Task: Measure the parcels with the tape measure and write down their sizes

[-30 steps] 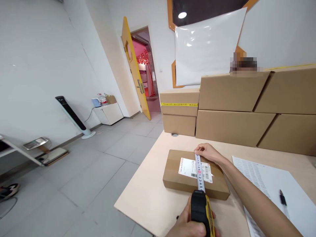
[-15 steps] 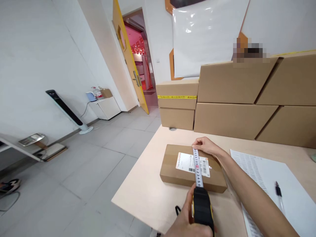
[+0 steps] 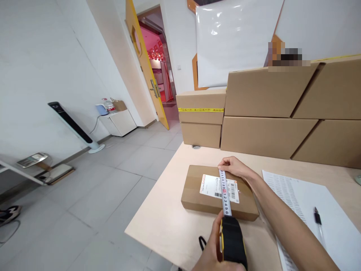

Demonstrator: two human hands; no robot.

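Note:
A brown cardboard box with a white shipping label lies flat near the table's left edge. My left hand is wrapped around a black and yellow tape measure just in front of the box's near side. Its white blade is pulled out across the box top and over the label. At the box's far edge, my right hand pinches the end of the blade, fingers pressed together. A black strap shows beside my left hand.
Large cardboard boxes are stacked along the table's back. Printed sheets with a pen lie to the right on the pale table. A person's blurred head shows behind the boxes. The table's left edge drops to the tiled floor.
The tape measure's case has shifted slightly down and to the right. The view has moved a little. Both hands keep their holds, and the blade still lies across the box.

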